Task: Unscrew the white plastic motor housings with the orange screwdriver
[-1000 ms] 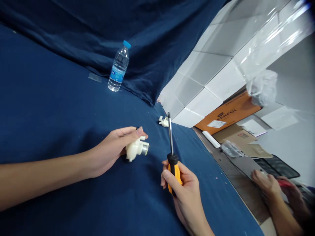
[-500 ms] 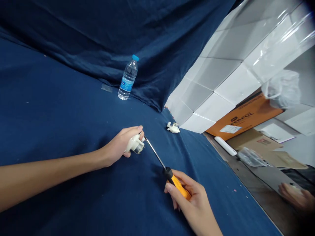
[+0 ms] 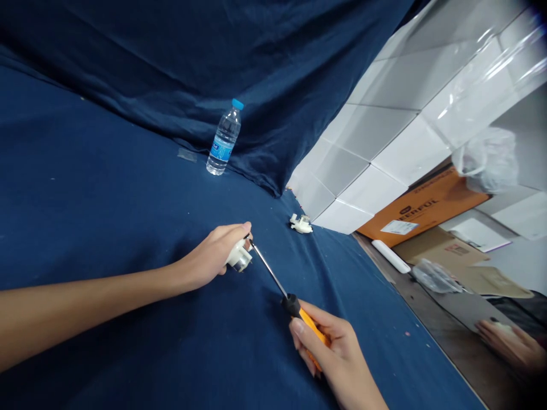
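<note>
My left hand (image 3: 220, 250) is closed around a small white plastic part with a metallic motor-like piece (image 3: 240, 257), held above the blue cloth. In my right hand (image 3: 327, 344) is a screwdriver (image 3: 310, 324) with an orange and black handle, my thumb and fingers wrapped round the grip. Its metal shaft points up and left, and the tip meets the white part near my left thumb. The exact contact point is too small to make out. A second white plastic part (image 3: 301, 224) lies on the cloth beyond my hands.
A water bottle (image 3: 224, 139) with a blue cap stands at the back of the blue cloth (image 3: 128, 193). Stacked white boxes (image 3: 354, 182) rise at the right. Past them lie an orange box (image 3: 427, 199) and a plastic bag; another person's hand (image 3: 508, 341) shows at the far right.
The white part has turned slightly in my left hand, showing more of its metallic piece. My right fingers have shifted on the screwdriver handle. The view has moved a little.
</note>
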Demonstrator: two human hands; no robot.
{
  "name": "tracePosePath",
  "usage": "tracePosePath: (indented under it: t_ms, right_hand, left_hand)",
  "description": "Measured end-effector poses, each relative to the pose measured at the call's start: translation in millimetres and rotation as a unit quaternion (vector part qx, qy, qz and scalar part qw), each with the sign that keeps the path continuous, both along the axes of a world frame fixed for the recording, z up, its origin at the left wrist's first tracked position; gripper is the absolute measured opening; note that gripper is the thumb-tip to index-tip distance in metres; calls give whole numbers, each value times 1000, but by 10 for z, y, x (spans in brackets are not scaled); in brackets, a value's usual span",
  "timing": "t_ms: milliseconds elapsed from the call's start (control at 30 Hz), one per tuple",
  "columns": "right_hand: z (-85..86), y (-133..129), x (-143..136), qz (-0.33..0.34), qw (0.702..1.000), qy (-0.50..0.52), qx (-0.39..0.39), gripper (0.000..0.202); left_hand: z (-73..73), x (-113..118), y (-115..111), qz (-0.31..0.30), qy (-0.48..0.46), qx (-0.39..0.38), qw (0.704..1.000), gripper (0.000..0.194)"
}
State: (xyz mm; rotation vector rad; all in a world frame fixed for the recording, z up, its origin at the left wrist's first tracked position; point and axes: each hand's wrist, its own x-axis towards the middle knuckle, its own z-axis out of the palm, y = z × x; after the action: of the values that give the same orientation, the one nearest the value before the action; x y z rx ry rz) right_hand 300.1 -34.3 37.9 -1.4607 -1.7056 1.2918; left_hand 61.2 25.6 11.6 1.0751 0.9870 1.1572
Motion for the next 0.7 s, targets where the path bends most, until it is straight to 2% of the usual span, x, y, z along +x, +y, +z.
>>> tracePosePath:
  t_ms: [233, 400, 567, 700]
  right_hand:
    - [31, 9, 9, 20, 1000, 2, -9, 46]
    - [21, 30, 49, 59, 996, 27, -55, 45]
    - [1, 37, 141, 81, 976, 166, -115, 39]
    - [3, 72, 197, 52, 948, 273, -156, 38]
  left_hand:
    - [-9, 1, 6, -9, 8, 4, 1000, 48]
    - [6, 15, -10, -8, 18, 37, 999, 48]
    - [27, -3, -19, 4, 35, 60, 998, 46]
    - [74, -17, -48, 17, 23, 33, 999, 50]
